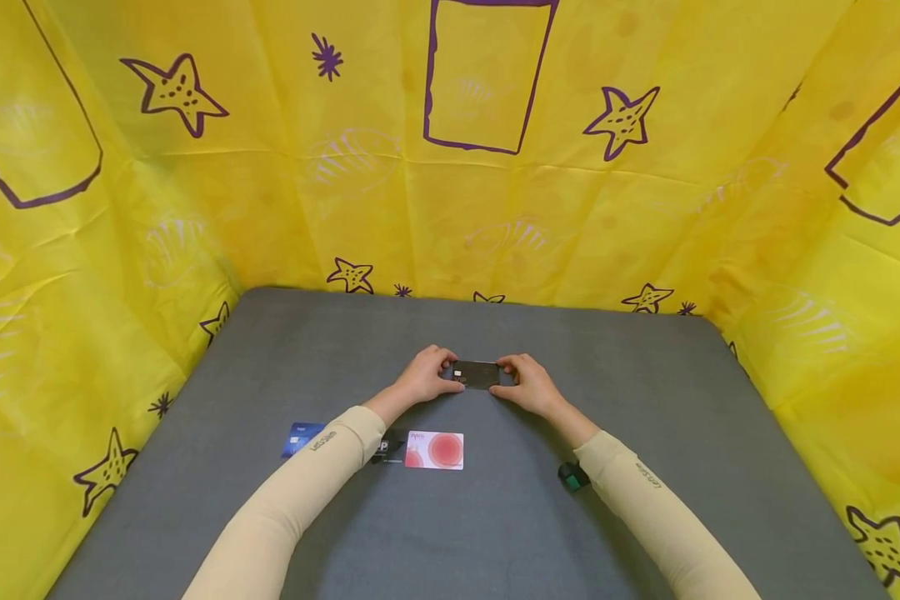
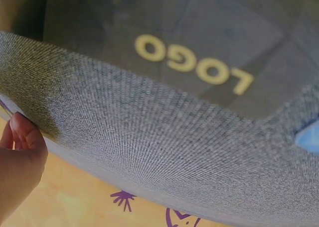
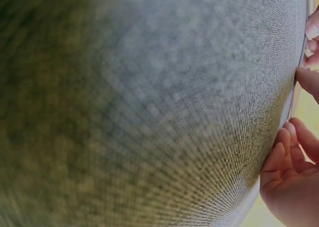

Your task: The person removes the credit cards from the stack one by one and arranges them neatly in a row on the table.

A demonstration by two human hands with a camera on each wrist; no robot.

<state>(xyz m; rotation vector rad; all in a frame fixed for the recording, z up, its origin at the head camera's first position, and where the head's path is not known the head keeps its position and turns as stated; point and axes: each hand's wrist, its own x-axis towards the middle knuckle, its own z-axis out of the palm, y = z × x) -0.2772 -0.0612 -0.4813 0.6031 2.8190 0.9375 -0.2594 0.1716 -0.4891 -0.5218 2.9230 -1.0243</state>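
Observation:
A dark bank-style card [image 1: 476, 376] with VIP lettering and a small light chip is held flat between both hands in the head view. My left hand [image 1: 426, 377] pinches its left end, thumb at the near edge and fingers at the far edge. The right hand [image 1: 531, 385] grips the right end the same way. In the left wrist view the left hand [image 2: 22, 155] appears at the left edge. The right wrist view has the right hand [image 3: 294, 179] at the right edge, its hold on the card mostly out of sight.
Nearer on the grey table [image 1: 510, 533] lie a blue card [image 1: 300, 437], a black card [image 1: 394, 447] partly behind the left sleeve, and a white card with red circles [image 1: 445, 451]. A dark-and-green object [image 1: 572, 476] shows beside the right sleeve. Yellow patterned cloth [image 1: 390, 200] surrounds the table.

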